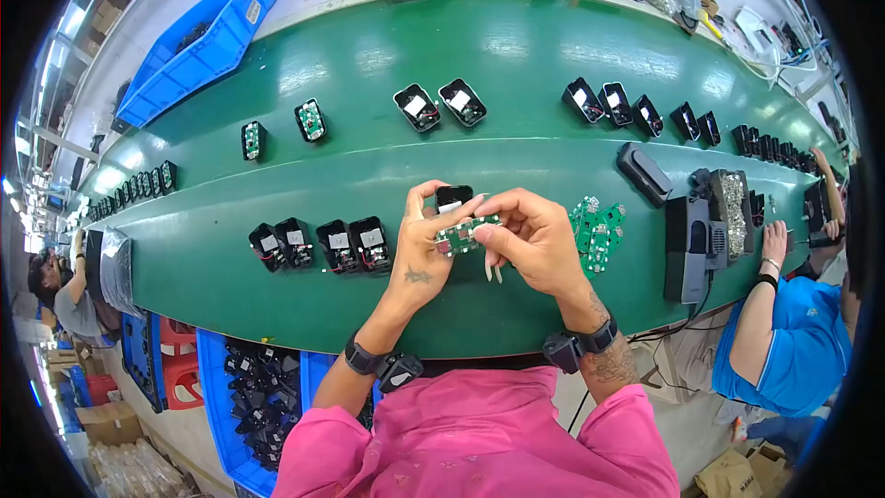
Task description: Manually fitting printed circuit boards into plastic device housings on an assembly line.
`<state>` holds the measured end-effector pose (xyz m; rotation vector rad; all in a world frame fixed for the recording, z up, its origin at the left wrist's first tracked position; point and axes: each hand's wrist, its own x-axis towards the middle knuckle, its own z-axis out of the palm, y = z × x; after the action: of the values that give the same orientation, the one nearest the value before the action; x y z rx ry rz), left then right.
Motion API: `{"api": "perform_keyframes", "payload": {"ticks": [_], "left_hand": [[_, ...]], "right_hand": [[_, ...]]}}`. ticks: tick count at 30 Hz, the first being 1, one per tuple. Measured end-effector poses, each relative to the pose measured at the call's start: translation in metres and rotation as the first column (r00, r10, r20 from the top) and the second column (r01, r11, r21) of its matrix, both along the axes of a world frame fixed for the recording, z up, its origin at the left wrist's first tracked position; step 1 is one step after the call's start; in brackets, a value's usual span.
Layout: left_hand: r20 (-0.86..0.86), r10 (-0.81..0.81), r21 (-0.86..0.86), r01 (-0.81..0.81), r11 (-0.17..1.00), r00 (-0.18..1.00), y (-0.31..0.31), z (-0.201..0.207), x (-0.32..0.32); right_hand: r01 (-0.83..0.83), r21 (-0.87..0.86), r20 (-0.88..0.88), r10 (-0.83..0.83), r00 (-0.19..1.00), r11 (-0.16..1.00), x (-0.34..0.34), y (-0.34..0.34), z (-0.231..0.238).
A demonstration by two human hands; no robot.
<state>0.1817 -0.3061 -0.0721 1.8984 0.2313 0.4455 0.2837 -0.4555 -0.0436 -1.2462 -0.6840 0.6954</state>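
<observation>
Head view: a small rectangular green circuit board (456, 238) was held up between the person's bare hands, above the near side of a long, smooth green tabletop (498, 318). The left hand (419, 244) had its fingers grasping the board's left end, while the right hand (535, 240) pinched the other end between thumb and index finger; this two-ended hold probably steadied the board and left much of its component face uncovered. An open black plastic housing (454, 194) showed just beyond it, partly covered by the left fingers; whether they bore its weight could not be told.

A loose pile of green circuit boards (599, 235) lay just beside the right hand, presumably for a short reach. To the left, four open black plastic housings (371, 247) with pale patches inside stood in two pairs, open sides up, so their contents faced the person. Similar black housings (462, 102) stood in spaced groups across the tabletop's far part, perhaps sorted into small batches. A tray of small shiny metal parts (733, 207) sat to the right, between the person and a blue-shirted co-worker (793, 346), possibly to serve both.
</observation>
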Motion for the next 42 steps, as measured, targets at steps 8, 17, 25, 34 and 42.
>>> {"api": "perform_keyframes", "payload": {"ticks": [8, 17, 25, 34, 42], "left_hand": [[-0.066, -0.037, -0.255, 0.019, 0.967, 0.997, -0.005, 0.001, 0.001], [0.019, -0.107, -0.685, 0.091, 0.723, 0.994, -0.002, 0.011, -0.001], [-0.073, -0.120, -0.662, 0.043, 0.749, 0.990, -0.006, 0.009, 0.004], [0.052, 0.037, -0.597, 0.002, 0.802, 0.998, -0.021, 0.005, 0.003], [0.096, 0.163, -0.410, -0.110, 0.905, 0.982, -0.018, -0.005, -0.001]], "right_hand": [[0.113, -0.149, 0.180, -0.086, 0.980, 0.982, 0.006, 0.004, -0.014], [0.199, -0.214, 0.160, -0.167, 0.973, 0.956, 0.004, 0.004, -0.011], [0.281, -0.085, 0.644, -0.163, 0.747, 0.956, 0.006, 0.004, -0.014], [0.472, 0.025, 0.769, -0.319, 0.554, 0.881, -0.009, 0.009, -0.016], [0.301, 0.021, 0.748, -0.215, 0.628, 0.953, -0.002, 0.011, -0.025]]}}
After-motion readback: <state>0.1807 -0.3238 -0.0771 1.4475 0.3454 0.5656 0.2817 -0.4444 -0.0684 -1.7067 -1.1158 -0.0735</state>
